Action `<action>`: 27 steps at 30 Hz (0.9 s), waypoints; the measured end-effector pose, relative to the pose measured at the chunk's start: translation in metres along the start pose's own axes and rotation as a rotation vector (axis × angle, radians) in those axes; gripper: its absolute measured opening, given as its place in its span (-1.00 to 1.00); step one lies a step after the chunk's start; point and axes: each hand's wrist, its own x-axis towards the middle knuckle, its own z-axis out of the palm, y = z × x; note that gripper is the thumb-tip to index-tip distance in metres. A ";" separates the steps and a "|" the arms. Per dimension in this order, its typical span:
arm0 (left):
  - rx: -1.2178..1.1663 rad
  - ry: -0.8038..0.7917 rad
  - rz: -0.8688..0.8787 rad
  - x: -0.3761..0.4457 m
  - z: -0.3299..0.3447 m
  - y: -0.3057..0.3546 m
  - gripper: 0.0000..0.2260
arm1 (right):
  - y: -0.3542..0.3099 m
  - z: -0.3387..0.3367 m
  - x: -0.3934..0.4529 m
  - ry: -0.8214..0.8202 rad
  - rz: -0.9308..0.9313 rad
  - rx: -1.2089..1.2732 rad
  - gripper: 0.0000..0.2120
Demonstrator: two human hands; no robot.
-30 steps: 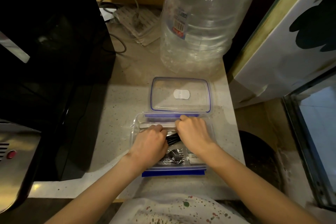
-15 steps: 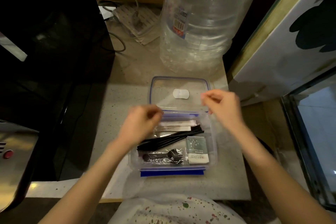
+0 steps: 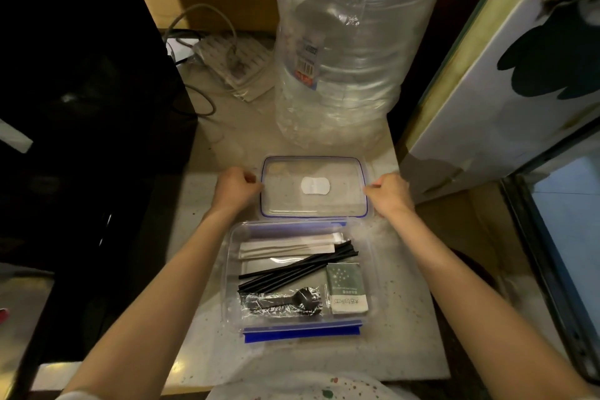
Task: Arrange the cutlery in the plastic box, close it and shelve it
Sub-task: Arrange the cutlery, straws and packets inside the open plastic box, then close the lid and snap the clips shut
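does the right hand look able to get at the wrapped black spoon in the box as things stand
Probably yes. The box stands open, with its lid lying on the counter beyond it, and the wrapped spoon lies uncovered near the front wall. The right hand is at the lid's right edge and would need to draw back.

We see our two forearms bare from the wrists back to the bottom edge of the view, with no sleeve, watch, ring or band on the left hand (image 3: pixel 234 188) or the right hand (image 3: pixel 388 194). At the very bottom, between our arms, shows a white garment (image 3: pixel 302 388) speckled with small spots of red, green and darker colour. A pale scrap of the same cloth shows at the lower left corner beside our left arm.
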 end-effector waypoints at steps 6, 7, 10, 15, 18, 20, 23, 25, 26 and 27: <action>0.066 0.100 0.041 0.001 0.001 0.003 -0.87 | -0.003 -0.012 -0.004 0.030 -0.017 -0.033 -0.77; 0.043 0.139 0.049 -0.001 0.001 0.005 -0.87 | -0.005 -0.015 -0.006 0.059 -0.031 -0.013 -0.77; -0.119 0.288 0.000 -0.013 -0.004 0.013 -0.79 | -0.010 -0.026 -0.016 0.174 -0.087 0.084 -0.86; -0.308 0.474 0.069 -0.050 -0.024 0.026 -0.73 | -0.014 -0.045 -0.049 0.287 -0.234 0.425 -0.90; -0.592 0.451 0.064 -0.072 -0.036 0.025 -0.76 | -0.018 -0.056 -0.074 0.193 -0.146 0.844 -0.81; -0.907 0.353 -0.018 -0.086 -0.041 0.021 -0.74 | -0.019 -0.065 -0.090 0.125 -0.044 1.107 -0.78; -0.991 0.279 -0.021 -0.115 -0.045 0.012 -0.68 | -0.009 -0.063 -0.110 0.058 -0.038 1.183 -0.81; -0.912 0.291 -0.002 -0.135 -0.040 0.005 -0.76 | -0.001 -0.050 -0.120 0.044 -0.034 1.211 -0.87; -0.840 0.309 0.022 -0.144 -0.037 0.001 -0.83 | 0.004 -0.042 -0.125 0.044 -0.046 1.202 -0.90; -0.769 0.321 0.046 -0.152 -0.032 -0.002 -0.89 | 0.009 -0.034 -0.129 0.038 -0.071 1.171 -0.87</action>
